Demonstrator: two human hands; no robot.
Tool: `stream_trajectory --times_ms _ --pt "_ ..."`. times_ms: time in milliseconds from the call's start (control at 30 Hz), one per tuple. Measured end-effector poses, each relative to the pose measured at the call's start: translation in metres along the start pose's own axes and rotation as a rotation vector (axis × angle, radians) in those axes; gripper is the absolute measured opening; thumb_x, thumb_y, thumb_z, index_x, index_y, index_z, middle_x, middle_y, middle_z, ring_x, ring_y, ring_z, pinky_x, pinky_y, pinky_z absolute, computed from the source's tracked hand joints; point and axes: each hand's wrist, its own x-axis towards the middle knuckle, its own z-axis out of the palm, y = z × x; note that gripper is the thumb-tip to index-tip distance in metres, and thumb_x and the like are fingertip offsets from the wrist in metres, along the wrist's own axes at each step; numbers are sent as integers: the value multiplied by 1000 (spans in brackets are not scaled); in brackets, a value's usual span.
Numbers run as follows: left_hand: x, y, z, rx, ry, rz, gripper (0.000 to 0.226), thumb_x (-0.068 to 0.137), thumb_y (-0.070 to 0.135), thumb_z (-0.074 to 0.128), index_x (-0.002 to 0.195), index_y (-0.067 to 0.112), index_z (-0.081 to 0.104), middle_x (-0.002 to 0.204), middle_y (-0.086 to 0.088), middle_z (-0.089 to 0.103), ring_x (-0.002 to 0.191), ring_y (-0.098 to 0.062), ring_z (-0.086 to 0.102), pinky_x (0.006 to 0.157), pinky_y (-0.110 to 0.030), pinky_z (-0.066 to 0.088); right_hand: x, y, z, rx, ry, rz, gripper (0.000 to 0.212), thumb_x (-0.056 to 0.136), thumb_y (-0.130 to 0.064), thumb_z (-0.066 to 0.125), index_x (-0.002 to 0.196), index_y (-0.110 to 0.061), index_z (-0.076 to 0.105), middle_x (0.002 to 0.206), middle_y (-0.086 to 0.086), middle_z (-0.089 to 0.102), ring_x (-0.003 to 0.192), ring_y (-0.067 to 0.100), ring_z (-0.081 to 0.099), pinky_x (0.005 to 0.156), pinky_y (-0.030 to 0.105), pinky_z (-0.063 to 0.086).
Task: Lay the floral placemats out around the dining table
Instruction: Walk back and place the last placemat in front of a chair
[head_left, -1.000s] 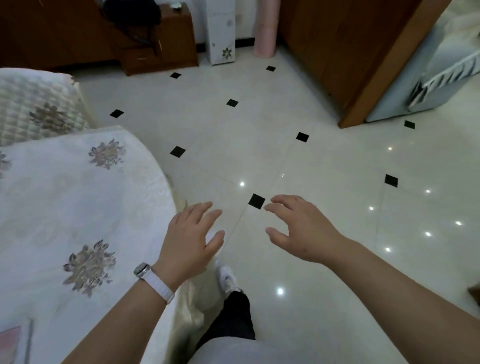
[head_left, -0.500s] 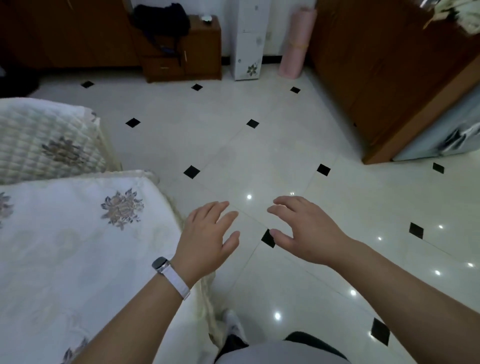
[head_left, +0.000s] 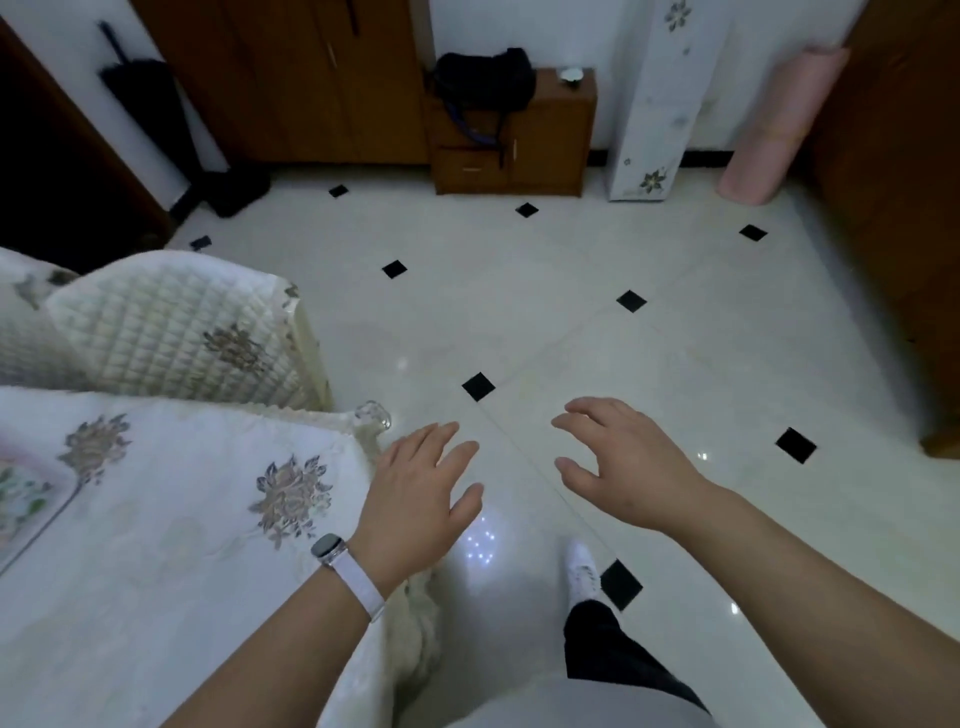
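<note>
Pale tiled floor (head_left: 597, 338) with black diamonds. At left, table (head_left: 156, 545) under cream floral cloth. At far left edge on it, placemat (head_left: 21, 499): pink border, green-and-white flowers, mostly cut off. Left hand (head_left: 421, 499) and right hand (head_left: 623, 462) spread, empty, over floor.

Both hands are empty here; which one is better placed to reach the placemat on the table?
Probably the left hand: it hovers open at the table edge, the placemat on its side. The right hand is open over bare floor, farther away.
</note>
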Motion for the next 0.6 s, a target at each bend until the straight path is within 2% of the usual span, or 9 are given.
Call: stream_trajectory --times_ms 167,300,400,533,600 --pt "76 10 -9 59 -21 -126 47 85 46 50 125 23 61 135 -5 57 124 -28 51 101 -45 40 83 53 -39 41 -3 -136 63 83 -55 34 129 -20 58 135 2 55 124 24 50 99 38 41" --pt "131 22 -19 118 30 -166 47 85 45 50 123 22 62 133 -5 59 121 -27 54 99 -42 43 140 91 -72 31 5 -237 49 86 -48 45 121 -19 62 129 1 59 118 26 54 95 39 43" --pt "165 19 -22 132 59 -205 47 84 44 51 122 20 63 131 -8 60 118 -30 55 98 -43 43 178 110 -87 11 -10 -289 44 88 -44 52 125 -20 60 131 1 57 121 25 52 97 39 42" --pt "199 5 -29 160 62 -245 47 84 45 50 120 19 64 129 -8 61 118 -31 56 97 -43 44 220 117 -93 20 -35 -338 52 85 -50 41 123 -21 60 130 1 58 120 25 53 96 39 44" --pt "215 -8 -29 145 76 -281 47 84 45 50 119 18 65 128 -9 62 117 -32 57 97 -44 45 246 120 -94 13 -47 -356 52 85 -49 42 124 -21 60 131 1 57 121 25 52 97 39 42"
